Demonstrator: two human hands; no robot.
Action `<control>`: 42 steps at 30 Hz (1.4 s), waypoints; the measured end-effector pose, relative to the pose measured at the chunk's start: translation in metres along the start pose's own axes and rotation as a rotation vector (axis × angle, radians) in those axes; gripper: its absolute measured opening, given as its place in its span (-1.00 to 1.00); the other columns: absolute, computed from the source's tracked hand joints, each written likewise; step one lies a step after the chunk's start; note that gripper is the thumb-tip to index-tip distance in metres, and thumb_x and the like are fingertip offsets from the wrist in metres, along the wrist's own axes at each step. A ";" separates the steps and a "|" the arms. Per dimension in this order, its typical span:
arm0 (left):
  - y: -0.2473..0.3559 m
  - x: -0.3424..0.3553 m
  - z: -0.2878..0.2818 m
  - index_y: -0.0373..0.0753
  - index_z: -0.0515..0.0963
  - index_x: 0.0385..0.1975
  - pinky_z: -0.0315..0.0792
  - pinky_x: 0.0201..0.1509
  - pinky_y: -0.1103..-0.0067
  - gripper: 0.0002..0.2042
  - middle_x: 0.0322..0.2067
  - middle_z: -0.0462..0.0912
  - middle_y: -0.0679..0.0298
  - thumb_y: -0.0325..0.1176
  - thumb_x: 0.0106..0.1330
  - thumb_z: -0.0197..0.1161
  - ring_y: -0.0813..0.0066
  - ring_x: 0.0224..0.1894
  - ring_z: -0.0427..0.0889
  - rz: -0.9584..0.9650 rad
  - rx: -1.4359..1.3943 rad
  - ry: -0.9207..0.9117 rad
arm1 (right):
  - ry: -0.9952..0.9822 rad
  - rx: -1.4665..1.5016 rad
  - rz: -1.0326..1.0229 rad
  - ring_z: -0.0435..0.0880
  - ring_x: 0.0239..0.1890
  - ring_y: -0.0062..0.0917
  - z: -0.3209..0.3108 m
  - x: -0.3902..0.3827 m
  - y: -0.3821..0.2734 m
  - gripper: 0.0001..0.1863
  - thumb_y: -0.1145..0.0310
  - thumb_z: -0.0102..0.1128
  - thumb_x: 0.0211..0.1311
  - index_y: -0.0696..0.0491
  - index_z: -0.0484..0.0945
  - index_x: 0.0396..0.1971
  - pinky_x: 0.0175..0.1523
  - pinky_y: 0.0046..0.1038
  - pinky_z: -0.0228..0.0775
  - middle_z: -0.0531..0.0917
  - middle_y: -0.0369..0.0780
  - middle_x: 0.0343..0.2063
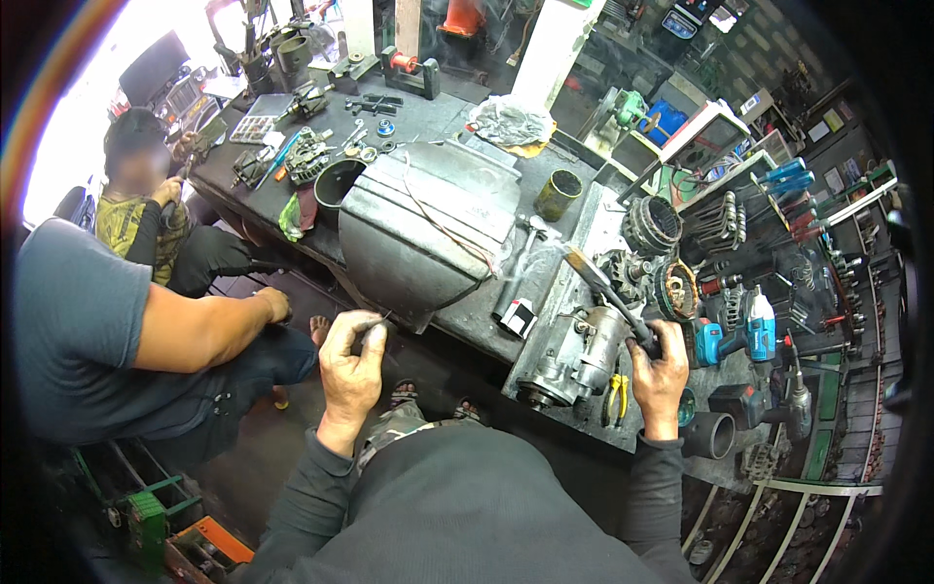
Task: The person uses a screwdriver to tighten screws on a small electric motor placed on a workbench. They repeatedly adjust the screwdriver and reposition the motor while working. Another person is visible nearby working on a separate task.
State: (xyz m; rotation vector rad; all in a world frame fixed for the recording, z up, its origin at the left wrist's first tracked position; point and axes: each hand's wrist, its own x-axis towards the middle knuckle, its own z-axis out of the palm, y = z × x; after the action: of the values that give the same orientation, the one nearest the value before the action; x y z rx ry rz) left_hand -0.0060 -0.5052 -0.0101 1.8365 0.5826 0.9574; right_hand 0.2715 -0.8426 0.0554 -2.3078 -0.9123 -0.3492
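My left hand (352, 375) is closed in a pinch on a small thin piece (387, 315), too small to name, beside the lower edge of a large grey metal housing (418, 234) with a thin reddish wire across it. My right hand (658, 370) grips a long dark tool (618, 302) with a tan upper end, angled up over the bench's right part. Below it lie a silver starter motor (589, 360) and yellow-handled pliers (616, 399). A hammer (520, 273) lies beside the housing, and faint smoke hangs near the tool's upper end.
The dark bench (443, 115) holds small parts, a rusty cylinder (557, 195) and a plastic bag (509, 121). At right are stator rings (650, 224) and cordless drills (759, 326). Two seated people (185, 321) (136, 224) are at my left. A green metal frame (146, 521) stands low at left.
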 end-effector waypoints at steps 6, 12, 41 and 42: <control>0.020 0.024 -0.019 -0.36 0.72 -0.06 0.63 0.17 0.26 -0.78 -0.07 0.75 0.01 -0.55 0.30 0.41 -0.03 0.01 0.75 0.200 0.370 -0.008 | 0.059 0.047 0.236 0.75 -0.08 -0.17 0.015 -0.039 0.000 -0.61 0.50 0.55 0.19 0.16 0.66 0.02 0.05 -0.27 0.58 0.69 -0.09 -0.13; 0.067 0.119 0.015 -0.18 0.76 0.03 0.60 0.11 0.24 -0.66 -0.03 0.67 0.10 -0.43 0.24 0.55 0.03 0.00 0.69 0.632 0.523 -0.263 | 0.097 0.041 0.218 0.75 -0.03 -0.14 0.010 -0.047 0.006 -0.62 0.51 0.56 0.21 0.18 0.65 0.01 0.12 -0.26 0.58 0.70 -0.07 -0.09; 0.082 0.185 0.036 -0.24 0.70 -0.15 0.49 0.29 0.21 -0.87 0.11 0.62 0.09 -0.47 0.36 0.44 -0.01 0.22 0.60 0.561 0.575 -0.738 | 0.181 0.014 0.389 0.73 -0.06 -0.11 -0.025 -0.111 0.030 -0.62 0.48 0.58 0.20 0.18 0.66 -0.01 0.08 -0.22 0.56 0.68 -0.08 -0.13; 0.084 0.184 0.038 -0.25 0.70 -0.14 0.50 0.28 0.22 -0.87 0.08 0.65 0.09 -0.46 0.37 0.44 0.00 0.19 0.63 0.519 0.545 -0.737 | 0.181 0.015 0.397 0.73 -0.06 -0.11 -0.025 -0.112 0.030 -0.62 0.48 0.58 0.20 0.18 0.66 -0.01 0.08 -0.22 0.56 0.69 -0.08 -0.13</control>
State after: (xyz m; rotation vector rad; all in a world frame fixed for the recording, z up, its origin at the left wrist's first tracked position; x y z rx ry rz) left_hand 0.1306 -0.4272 0.1229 2.7076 -0.1268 0.3633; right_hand 0.2106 -0.9343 0.0111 -2.3310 -0.3549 -0.3684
